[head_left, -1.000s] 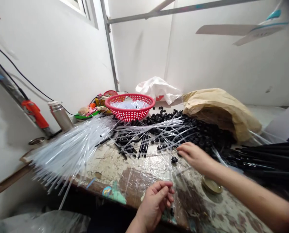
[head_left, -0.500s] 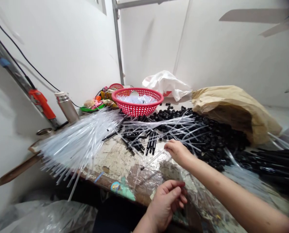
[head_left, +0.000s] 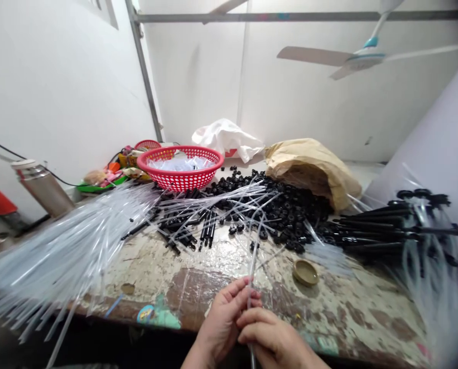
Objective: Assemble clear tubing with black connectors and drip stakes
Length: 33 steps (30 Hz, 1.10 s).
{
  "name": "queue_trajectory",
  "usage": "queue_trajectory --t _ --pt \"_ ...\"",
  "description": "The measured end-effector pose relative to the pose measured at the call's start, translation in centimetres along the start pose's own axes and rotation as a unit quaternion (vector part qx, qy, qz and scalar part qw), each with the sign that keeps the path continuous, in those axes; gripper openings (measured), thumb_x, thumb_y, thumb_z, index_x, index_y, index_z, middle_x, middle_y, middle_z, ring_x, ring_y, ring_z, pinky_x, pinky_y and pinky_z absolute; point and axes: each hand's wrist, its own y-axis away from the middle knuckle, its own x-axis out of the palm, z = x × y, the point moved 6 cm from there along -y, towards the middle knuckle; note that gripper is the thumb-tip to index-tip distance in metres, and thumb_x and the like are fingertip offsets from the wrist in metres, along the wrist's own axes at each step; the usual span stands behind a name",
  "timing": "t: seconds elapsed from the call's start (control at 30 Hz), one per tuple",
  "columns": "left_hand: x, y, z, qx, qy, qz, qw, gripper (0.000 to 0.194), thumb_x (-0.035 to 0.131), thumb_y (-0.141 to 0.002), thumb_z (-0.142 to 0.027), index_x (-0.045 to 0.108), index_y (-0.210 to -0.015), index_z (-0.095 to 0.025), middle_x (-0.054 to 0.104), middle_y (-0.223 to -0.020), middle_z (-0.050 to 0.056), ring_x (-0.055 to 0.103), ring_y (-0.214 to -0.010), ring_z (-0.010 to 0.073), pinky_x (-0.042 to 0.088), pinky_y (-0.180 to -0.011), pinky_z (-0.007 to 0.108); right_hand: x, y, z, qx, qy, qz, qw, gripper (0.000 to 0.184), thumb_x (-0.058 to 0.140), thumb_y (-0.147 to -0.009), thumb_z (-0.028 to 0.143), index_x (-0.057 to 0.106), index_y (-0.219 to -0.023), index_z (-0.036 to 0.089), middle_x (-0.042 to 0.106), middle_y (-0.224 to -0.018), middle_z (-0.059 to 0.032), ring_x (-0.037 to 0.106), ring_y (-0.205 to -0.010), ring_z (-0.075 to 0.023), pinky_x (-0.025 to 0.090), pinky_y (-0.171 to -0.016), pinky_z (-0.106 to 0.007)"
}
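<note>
Near the table's front edge, my left hand is closed around a thin clear plastic tube. The tube stands up from my fingers and bends over at its top. My right hand is closed on the same tube just below the left, its fingertips partly hidden. Beyond the hands lie loose clear tubes, short black rods and a heap of small black round parts. A small shallow dish sits to the right of the hands.
A large bundle of clear tubes overhangs the left front edge. Behind are a red basket with clear pieces, a white bag and a brown paper bag. Black rods with tubes lie right; a metal flask stands left.
My right hand has come back from the far side of the table to my left hand. Both now grip the tube. The view has swung right, bringing the dish and fan into sight.
</note>
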Motion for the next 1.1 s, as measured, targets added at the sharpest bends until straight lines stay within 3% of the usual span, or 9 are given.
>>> queue_trajectory --t 0.13,0.23,0.37,0.43,0.5,0.67,0.9,1.0,1.1 --pt "-0.6 -0.1 -0.1 0.021 -0.017 -0.015 1.0 0.031 0.066 -0.071 -0.016 0.063 -0.101 -0.014 0.064 -0.072 0.003 0.057 -0.06 0.0067 0.041 -0.059 0.017 -1.3 1.1 -0.6 0.062 -0.071 0.003 0.996 0.031 0.041 -0.084 0.013 0.059 -0.105 0.025 0.06 -0.111 -0.0074 0.057 -0.103 -0.0167 0.047 -0.087 -0.028" --pt "-0.5 -0.1 -0.1 0.031 -0.035 -0.002 0.999 0.031 0.067 -0.07 -0.015 0.063 -0.101 -0.015 0.064 -0.071 0.002 0.057 -0.058 0.0055 0.042 -0.06 0.017 -4.4 0.5 -2.6 0.184 -0.1 -0.1 0.973 0.034 0.039 -0.086 0.022 0.049 -0.118 0.022 0.054 -0.113 -0.0108 0.06 -0.09 -0.0181 0.052 -0.077 -0.032" --pt "-0.2 -0.1 0.1 0.023 -0.078 0.017 0.997 0.03 0.067 -0.069 -0.014 0.065 -0.099 -0.014 0.065 -0.069 0.002 0.056 -0.055 0.0056 0.04 -0.057 0.017 -6.1 -1.1 -7.2 0.377 -0.235 -0.223 0.868 0.047 0.048 -0.082 0.037 0.038 -0.125 0.019 0.048 -0.114 -0.0114 0.061 -0.08 -0.017 0.053 -0.063 -0.03" --pt "0.0 0.0 0.2 0.016 -0.101 0.03 0.994 0.03 0.068 -0.068 -0.015 0.066 -0.098 -0.014 0.065 -0.067 0.003 0.056 -0.054 0.0064 0.04 -0.056 0.018 -5.7 -2.5 -8.6 0.407 -0.328 -0.245 0.817 0.052 0.056 -0.078 0.036 0.036 -0.123 0.02 0.051 -0.111 -0.0103 0.061 -0.08 -0.0158 0.052 -0.066 -0.028" --pt "0.3 0.2 0.4 0.006 -0.119 0.047 0.992 0.03 0.069 -0.067 -0.015 0.066 -0.097 -0.013 0.065 -0.066 0.004 0.057 -0.054 0.0078 0.04 -0.056 0.019 -5.4 -4.0 -9.2 0.4 -0.391 -0.241 0.793 0.048 0.059 -0.076 0.031 0.039 -0.117 0.018 0.057 -0.095 -0.0074 0.061 -0.072 -0.0135 0.052 -0.066 -0.027" --pt "0.3 0.4 0.5 -0.011 -0.09 0.043 0.995 0.028 0.066 -0.071 -0.017 0.066 -0.098 -0.014 0.068 -0.077 0.007 0.061 -0.065 0.0111 0.043 -0.065 0.023 -7.2 -5.6 -9.4 0.376 -0.403 -0.235 0.8 0.024 0.055 -0.074 0.021 0.046 -0.096 0.018 0.051 -0.063 0.0039 0.046 -0.046 -0.0056 0.039 -0.042 -0.017" --pt "-0.2 0.2 -0.1 0.029 -0.033 0.018 0.999 0.023 0.063 -0.074 -0.016 0.067 -0.096 -0.014 0.068 -0.083 0.007 0.061 -0.071 0.0106 0.043 -0.071 0.023 -10.0 -3.4 -10.0 0.408 -0.296 -0.233 0.832 0.025 0.05 -0.075 0.03 0.045 -0.097 0.021 0.033 -0.055 0.0103 0.018 -0.036 -0.0021 0.011 -0.033 -0.014" --pt "-0.4 0.2 -0.1 0.036 -0.021 0.016 0.999 0.022 0.063 -0.074 -0.017 0.067 -0.095 -0.014 0.067 -0.08 0.006 0.059 -0.068 0.0094 0.043 -0.069 0.021 -8.5 -2.9 -10.7 0.43 -0.207 -0.178 0.861 0.024 0.041 -0.079 0.037 0.049 -0.094 0.02 0.029 -0.05 0.0106 0.018 -0.035 -0.0045 0.014 -0.034 -0.017" --pt "-0.3 0.2 -0.1 0.032 -0.025 0.022 0.999 0.023 0.063 -0.073 -0.018 0.067 -0.095 -0.014 0.066 -0.08 0.006 0.059 -0.068 0.0098 0.043 -0.07 0.022 -7.1 -3.5 -11.6 0.422 -0.106 -0.146 0.889 0.019 0.039 -0.078 0.028 0.054 -0.086 0.018 0.042 -0.055 0.006 0.032 -0.042 -0.0074 0.026 -0.041 -0.02"
